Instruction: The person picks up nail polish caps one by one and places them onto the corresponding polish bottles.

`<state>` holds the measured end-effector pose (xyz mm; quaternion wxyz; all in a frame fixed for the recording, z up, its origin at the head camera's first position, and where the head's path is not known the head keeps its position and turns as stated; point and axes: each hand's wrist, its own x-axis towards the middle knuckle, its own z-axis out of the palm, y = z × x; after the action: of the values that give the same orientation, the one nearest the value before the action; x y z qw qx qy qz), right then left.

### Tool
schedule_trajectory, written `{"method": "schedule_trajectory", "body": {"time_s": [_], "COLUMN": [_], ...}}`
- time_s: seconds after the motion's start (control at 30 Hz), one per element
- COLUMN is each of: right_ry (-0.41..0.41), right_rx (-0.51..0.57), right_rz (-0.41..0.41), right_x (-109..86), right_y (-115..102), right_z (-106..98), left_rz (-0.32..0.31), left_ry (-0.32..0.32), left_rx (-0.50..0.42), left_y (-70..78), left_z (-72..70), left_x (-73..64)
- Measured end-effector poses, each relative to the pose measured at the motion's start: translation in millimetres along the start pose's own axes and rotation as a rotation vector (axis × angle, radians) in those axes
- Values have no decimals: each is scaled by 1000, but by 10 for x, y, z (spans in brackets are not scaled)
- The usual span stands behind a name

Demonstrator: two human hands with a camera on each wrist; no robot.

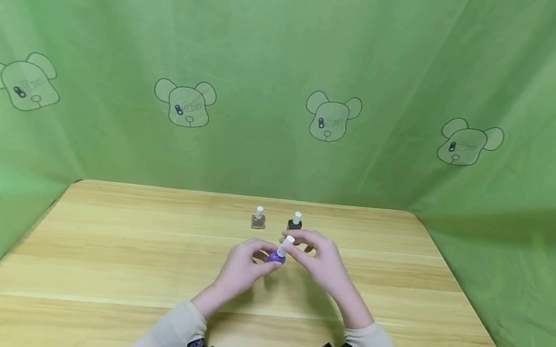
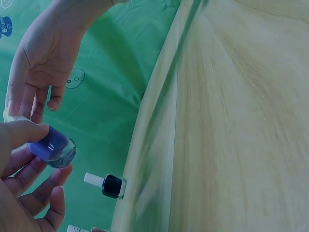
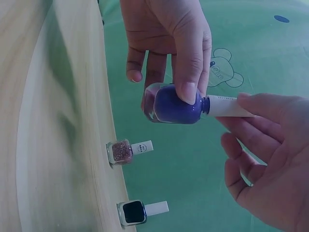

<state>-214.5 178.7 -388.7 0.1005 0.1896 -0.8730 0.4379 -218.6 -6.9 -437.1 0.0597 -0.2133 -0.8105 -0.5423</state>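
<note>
Above the table, my left hand (image 1: 242,263) holds a nail polish bottle (image 3: 176,107) of purple polish between thumb and fingers. My right hand (image 1: 323,263) pinches the bottle's white cap (image 3: 227,106) between thumb and fingertips. In the right wrist view, a purple-stained neck (image 3: 206,105) shows between the glass and the cap, and the cap lines up with the bottle. The head view has the bottle tilted, cap toward the upper right. Part of the cap hides behind the fingers in the left wrist view.
Near the table's far edge stand two more capped polish bottles, a glittery pinkish-brown one (image 1: 258,221) and a black one (image 1: 295,223), the latter just beyond my right hand. They rest on the wooden table (image 1: 116,258). A green curtain (image 1: 274,34) surrounds it.
</note>
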Motion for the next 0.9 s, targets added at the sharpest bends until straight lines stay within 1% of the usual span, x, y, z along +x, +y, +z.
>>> {"method": "schedule_trajectory", "body": {"time_s": [0.17,0.33,0.53,0.63,0.7,0.77,0.9], "right_ry": [28,89,177,196,187,160,67], "right_rx": [-13,-6,27,27,24,23,55], "right_rz": [31,66,83,86,87,75,23], "right_x": [3,-3,-19,-22,-20,-16,-8], "right_y": [-14,-24,-23,-19,-15,-13,-17], "right_z": [17,54,112,134,136,124,66], "left_rz": [-2,8,20,30,31,40,30], "left_ry": [2,6,18,28,33,37,38], "left_rx": [19,35,53,58,53,48,29], "left_y": [3,16,45,51,49,42,36], "left_z": [-1,3,13,16,18,18,19], "left_x": [0,-10,-24,-27,-28,-26,-22]}}
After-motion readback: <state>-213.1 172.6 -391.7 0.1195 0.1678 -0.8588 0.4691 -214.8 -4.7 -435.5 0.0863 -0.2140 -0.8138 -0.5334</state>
